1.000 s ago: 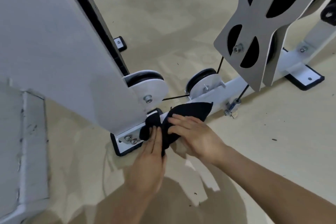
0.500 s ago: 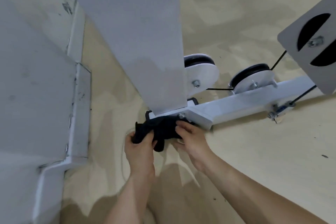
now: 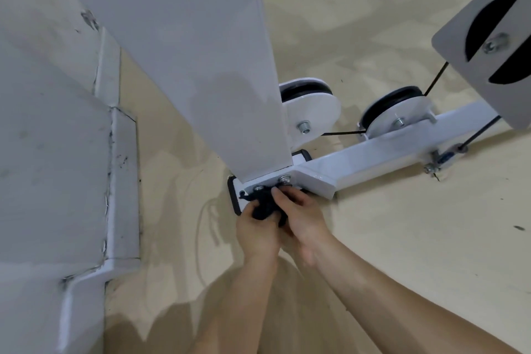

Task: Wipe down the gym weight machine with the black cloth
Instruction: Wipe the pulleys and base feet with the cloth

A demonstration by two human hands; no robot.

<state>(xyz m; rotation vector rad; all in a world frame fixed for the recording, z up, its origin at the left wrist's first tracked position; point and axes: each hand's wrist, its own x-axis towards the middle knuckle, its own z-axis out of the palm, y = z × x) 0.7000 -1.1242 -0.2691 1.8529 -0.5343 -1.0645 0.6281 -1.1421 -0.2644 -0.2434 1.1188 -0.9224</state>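
Observation:
The white weight machine's upright post point(image 3: 201, 66) meets a bolted base plate point(image 3: 310, 178) on the floor. The black cloth point(image 3: 263, 204) is bunched small against the plate's front edge, below two bolts. My left hand point(image 3: 255, 233) grips the cloth from below and the left. My right hand point(image 3: 301, 215) closes over it from the right, fingers pressing it to the plate. Most of the cloth is hidden between my hands.
A white base beam point(image 3: 388, 152) runs right from the plate, carrying two pulleys point(image 3: 313, 112) point(image 3: 396, 115) with a black cable. A grey bracket plate point(image 3: 488, 46) hangs at upper right. A white wall and skirting point(image 3: 120, 181) stand close on the left. The floor is beige.
The cloth has been gathered from a spread shape into a tight bunch, and both hands have closed together at the plate's front left corner. The view has shifted nearer to the post's foot.

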